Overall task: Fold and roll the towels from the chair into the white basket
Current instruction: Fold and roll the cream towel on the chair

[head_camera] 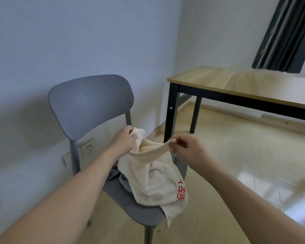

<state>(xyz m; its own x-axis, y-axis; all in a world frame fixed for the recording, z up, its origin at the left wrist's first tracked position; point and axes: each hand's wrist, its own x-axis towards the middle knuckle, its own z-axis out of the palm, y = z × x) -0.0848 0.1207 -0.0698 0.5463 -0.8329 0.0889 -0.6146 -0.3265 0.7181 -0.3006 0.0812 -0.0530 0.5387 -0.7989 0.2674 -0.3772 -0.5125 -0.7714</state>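
At the centre of the frame, I lift a cream towel [153, 175] off the grey chair [88, 106], my left hand [124, 140] bunched around one end of its top edge and my right hand [187, 147] pinching the other, the two hands held apart with the edge stretched between them. The rest of the cloth, marked with red lettering, hangs down and lies crumpled on the seat, one corner trailing over the front lip. Beneath it, at lower centre, a blue-grey cloth [124, 183] shows on the seat, apparently another towel waiting its turn. The wooden table [253, 85] stands at right. The white basket is not in view. By my reckoning the job is barely begun: nothing here is folded or rolled yet.
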